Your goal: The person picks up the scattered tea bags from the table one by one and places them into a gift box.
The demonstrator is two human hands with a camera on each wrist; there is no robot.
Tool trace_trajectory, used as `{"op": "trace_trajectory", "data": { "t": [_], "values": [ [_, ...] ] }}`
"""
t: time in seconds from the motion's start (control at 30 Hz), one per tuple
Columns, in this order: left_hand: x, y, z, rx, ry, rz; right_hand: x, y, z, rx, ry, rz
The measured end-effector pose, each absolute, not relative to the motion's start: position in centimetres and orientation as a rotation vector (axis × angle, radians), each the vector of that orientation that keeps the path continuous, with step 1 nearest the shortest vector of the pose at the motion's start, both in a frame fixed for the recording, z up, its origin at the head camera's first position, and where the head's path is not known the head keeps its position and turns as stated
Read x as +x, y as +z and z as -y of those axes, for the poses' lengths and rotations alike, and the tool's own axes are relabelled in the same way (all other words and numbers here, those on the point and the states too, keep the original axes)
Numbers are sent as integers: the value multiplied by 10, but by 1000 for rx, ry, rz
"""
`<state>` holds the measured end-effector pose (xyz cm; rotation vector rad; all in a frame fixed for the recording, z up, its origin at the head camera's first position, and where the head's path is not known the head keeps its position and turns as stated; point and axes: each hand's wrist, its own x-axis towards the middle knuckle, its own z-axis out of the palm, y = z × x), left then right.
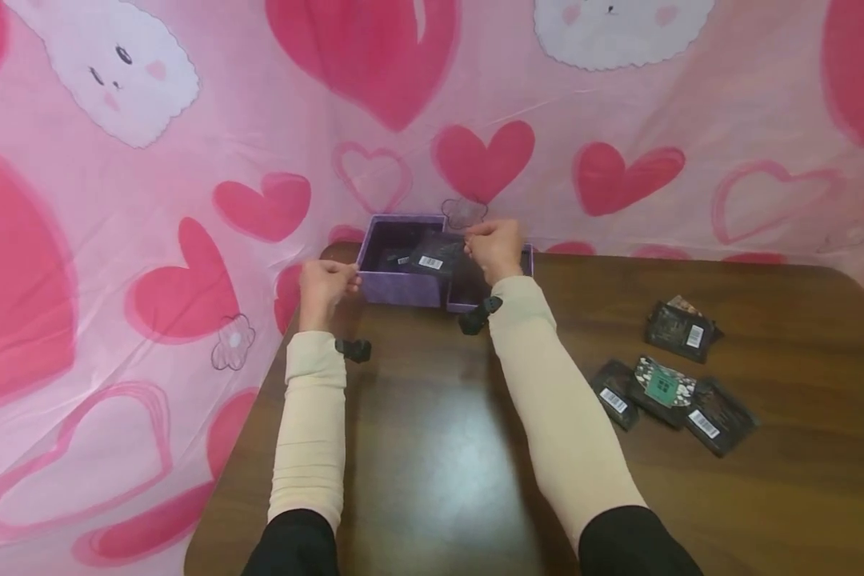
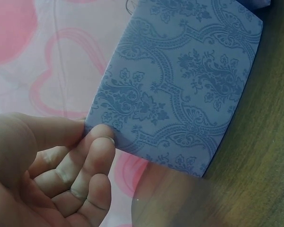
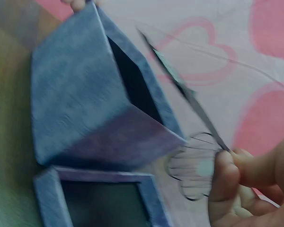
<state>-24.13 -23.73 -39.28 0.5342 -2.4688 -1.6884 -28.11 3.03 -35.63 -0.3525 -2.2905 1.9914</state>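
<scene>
A purple box (image 1: 399, 290) with a dark inside stands open-topped near the table's back edge; the left wrist view shows floral patterning on its wall (image 2: 175, 90). My left hand (image 1: 326, 290) pinches the box's near left corner between thumb and fingers. In my right hand (image 1: 497, 248), thumb and fingertips pinch one end of a thin dark packet (image 1: 442, 246) with a white barcode label. That packet (image 3: 189, 100) hangs above the box, seen edge-on in the right wrist view. Inside the box, another small barcode label (image 1: 403, 260) shows on something dark.
A shallower purple tray or lid (image 1: 464, 306) sits against the box's right side, partly behind my right hand. On the table's right lie several dark packets (image 1: 720, 416) with barcodes, one with a green label (image 1: 662, 386). A pink heart-print cloth (image 1: 547, 88) hangs behind the wooden table (image 1: 432, 448).
</scene>
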Motion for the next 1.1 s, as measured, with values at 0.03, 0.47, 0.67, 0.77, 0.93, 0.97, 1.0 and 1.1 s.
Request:
{"op": "trace_trajectory", "data": {
  "t": [0.03,0.47,0.67,0.77,0.93,0.97,1.0,1.1],
  "values": [
    [-240,-393,238,544,-1689,2461,-282,-358,-26,-366,2000,2273],
    [-239,-397,237,548,-1718,2442,-285,-368,11,-511,1972,2192],
    [-242,-401,231,515,-1728,2436,-285,-371,15,-487,1968,2202],
    [-240,-402,231,523,-1745,2433,-284,-378,13,-452,1966,2246],
    [-241,-400,233,481,-1752,2396,-284,-374,1,-375,1949,2232],
    [-242,-399,234,473,-1760,2382,-284,-372,-3,-361,1965,2217],
    [-242,-399,235,470,-1778,2366,-283,-370,-8,-346,1999,2193],
    [-242,-398,235,480,-1820,2358,-281,-369,-30,-338,2055,2154]
  ]
}}
